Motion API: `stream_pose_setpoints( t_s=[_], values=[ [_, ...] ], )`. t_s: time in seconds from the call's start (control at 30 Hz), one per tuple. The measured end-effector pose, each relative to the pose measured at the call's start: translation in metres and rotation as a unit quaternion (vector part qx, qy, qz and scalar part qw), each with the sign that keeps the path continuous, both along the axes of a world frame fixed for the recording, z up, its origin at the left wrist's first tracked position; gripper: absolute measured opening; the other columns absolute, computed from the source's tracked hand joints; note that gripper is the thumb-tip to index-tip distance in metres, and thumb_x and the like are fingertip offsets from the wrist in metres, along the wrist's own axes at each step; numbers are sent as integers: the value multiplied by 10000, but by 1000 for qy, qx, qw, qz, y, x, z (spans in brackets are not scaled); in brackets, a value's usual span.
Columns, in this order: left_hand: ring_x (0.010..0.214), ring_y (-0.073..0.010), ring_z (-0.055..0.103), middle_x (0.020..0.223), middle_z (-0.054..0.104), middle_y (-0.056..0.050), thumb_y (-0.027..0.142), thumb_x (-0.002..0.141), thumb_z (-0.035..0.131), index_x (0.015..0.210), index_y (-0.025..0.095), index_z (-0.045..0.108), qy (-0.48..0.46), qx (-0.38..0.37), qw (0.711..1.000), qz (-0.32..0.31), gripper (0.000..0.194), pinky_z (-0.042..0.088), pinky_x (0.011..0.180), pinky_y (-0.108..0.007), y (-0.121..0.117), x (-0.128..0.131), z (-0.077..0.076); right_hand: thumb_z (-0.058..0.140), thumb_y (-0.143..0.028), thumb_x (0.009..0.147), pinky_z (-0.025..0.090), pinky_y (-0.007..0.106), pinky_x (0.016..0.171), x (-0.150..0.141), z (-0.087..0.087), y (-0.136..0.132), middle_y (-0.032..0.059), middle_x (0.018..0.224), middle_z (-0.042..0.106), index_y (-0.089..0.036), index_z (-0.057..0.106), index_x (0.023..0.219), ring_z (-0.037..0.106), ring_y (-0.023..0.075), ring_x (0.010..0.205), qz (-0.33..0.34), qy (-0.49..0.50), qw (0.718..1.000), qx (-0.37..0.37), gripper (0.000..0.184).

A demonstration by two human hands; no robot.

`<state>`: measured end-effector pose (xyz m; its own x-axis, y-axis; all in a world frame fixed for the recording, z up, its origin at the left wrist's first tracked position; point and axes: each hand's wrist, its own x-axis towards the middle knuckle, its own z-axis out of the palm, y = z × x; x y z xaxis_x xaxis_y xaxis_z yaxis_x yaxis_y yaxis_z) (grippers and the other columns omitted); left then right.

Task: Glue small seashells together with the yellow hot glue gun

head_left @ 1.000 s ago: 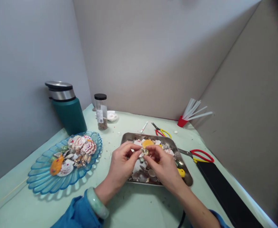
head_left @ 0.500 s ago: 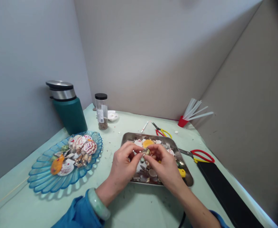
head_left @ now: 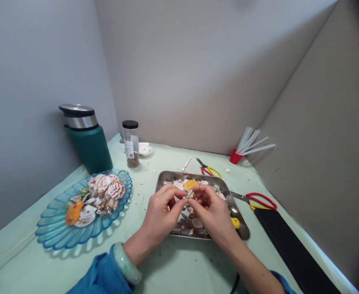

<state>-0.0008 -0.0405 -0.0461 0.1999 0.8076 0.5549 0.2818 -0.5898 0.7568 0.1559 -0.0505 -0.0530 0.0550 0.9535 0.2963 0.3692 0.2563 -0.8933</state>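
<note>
Over a metal tray [head_left: 246, 233] of shells, both my hands meet at the fingertips. My left hand [head_left: 163, 208] is closed in a pinch, thumb against fingers, on one side of a small greenish-beige shell [head_left: 191, 194]. From the other side my right hand [head_left: 214, 210] pinches the same shell with thumb and index finger. The fingers cover much of it, so its exact form is unclear. Beneath the hands lie an orange shell [head_left: 190, 184], several pale shells and a yellow-handled tool [head_left: 235, 223], partly hidden.
A blue scalloped plate [head_left: 52, 234] of shells stands left, by a green bottle [head_left: 90, 149] and a clear jar [head_left: 131, 143]. Small scissors [head_left: 210, 169] lie behind the tray, larger scissors [head_left: 259, 201] and a black slab [head_left: 289, 245] right. A red cup [head_left: 236, 157] holds translucent sticks.
Both hands stay in nearly the same place over the tray. The fingertips have shifted slightly around the small shell, which looks a little turned.
</note>
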Motion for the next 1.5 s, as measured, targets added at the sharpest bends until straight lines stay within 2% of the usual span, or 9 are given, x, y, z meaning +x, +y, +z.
stream_pose_setpoints(
  t_s=[0.2, 0.67, 1.07, 1.5],
  values=[
    [609, -100, 525, 802, 612, -27, 177, 846, 586, 840, 152, 664, -13, -23, 1000, 17, 82, 414, 570, -216, 0, 1, 3, 630, -278, 802, 454, 277, 568, -1, 2, -1, 5, 773, 618, -206, 560, 963, 550, 151, 603, 6, -10, 1000, 7, 190],
    [575, -111, 496, 659, 553, 1, 229, 834, 577, 697, 153, 632, 14, -62, 997, 51, 165, 383, 552, -227, 3, 2, 0, 588, -146, 827, 425, 256, 603, -3, 0, -8, 4, 782, 614, -192, 562, 966, 554, 138, 615, -14, -160, 976, 149, 149],
    [543, -106, 485, 615, 561, 4, 234, 797, 598, 650, 148, 622, -4, -91, 994, 53, 172, 381, 521, -216, 1, 3, 1, 556, -166, 861, 439, 285, 635, -3, -5, -7, 37, 851, 643, -197, 536, 1010, 596, 170, 667, -19, -223, 953, 205, 153],
    [543, -103, 482, 625, 555, 6, 227, 806, 589, 662, 152, 613, 17, -70, 996, 58, 165, 380, 524, -216, 1, 2, 1, 536, -193, 882, 449, 295, 634, -3, -7, -8, 46, 830, 642, -193, 541, 993, 601, 178, 681, -28, -248, 942, 224, 111]
  ],
)
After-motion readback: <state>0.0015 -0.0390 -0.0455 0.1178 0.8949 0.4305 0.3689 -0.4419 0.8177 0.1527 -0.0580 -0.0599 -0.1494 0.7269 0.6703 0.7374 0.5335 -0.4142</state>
